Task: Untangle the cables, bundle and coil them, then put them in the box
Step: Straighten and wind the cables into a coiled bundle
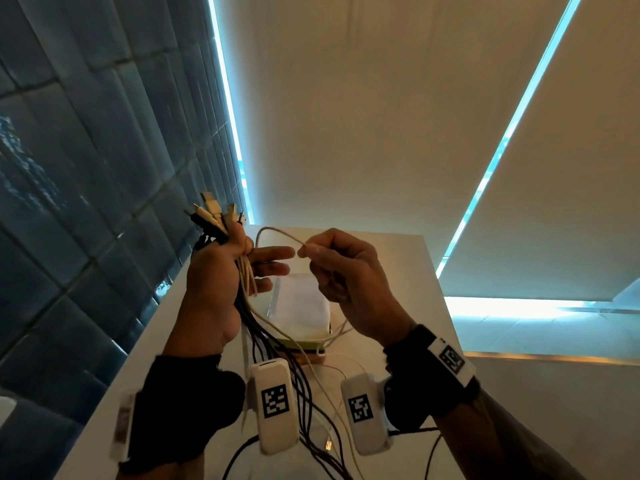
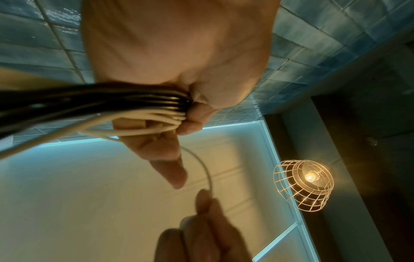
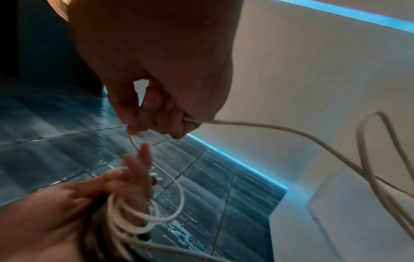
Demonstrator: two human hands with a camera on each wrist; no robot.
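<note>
1. The right hand (image 3: 156, 74) fills the upper centre, fingers curled downward.
2. Its thumb and fingertips (image 3: 132, 127) pinch a white cable (image 3: 280, 128) (thin, round).
3. From the pinch, the white cable runs right, forms a tall loop, and leaves the frame at the right edge.
4. A second run drops from the pinch toward the left hand (image 3: 74, 209) at lower left.
5. The left hand grips a bundle of cables (image 3: 125, 225), white strands looped around it, with two fingers extended upward.
6. Behind both hands: blue wall tiles (image 3: 201, 186) and a pale panel (image 3: 313, 62).
</note>
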